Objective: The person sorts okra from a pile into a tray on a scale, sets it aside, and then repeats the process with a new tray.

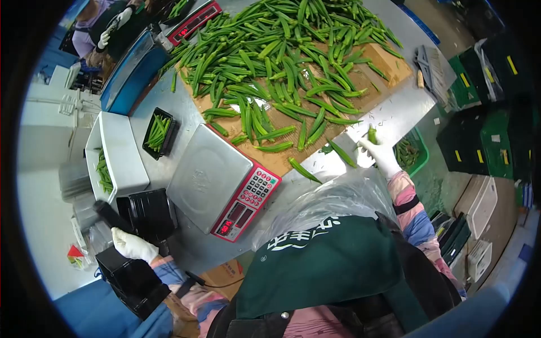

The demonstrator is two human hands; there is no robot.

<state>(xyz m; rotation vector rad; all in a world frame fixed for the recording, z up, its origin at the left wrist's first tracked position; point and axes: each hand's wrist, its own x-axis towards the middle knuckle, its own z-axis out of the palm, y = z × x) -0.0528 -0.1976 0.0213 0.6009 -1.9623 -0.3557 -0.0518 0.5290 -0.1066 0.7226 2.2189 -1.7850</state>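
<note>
My right hand [380, 156], in a white glove, is closed around one green okra pod [372, 134] at the table's near right edge. A loose okra pod [342, 153] lies on the metal just left of it. My left hand [134, 245], also gloved in white, is at the lower left with its fingers closed on a black plastic tray [111, 216] seen nearly edge-on. Close to that hand are black trays [147, 213] on the table side and more stacked black trays [128, 276] below it.
A large okra pile [282, 50] covers cardboard [389, 65] on the metal table. A red-edged scale [211, 174] stands in front. Left of it are a filled black tray [159, 134] and a white bin [125, 149]. A green basket [416, 152] sits below right. Another person's gloved hand [104, 39] shows far left.
</note>
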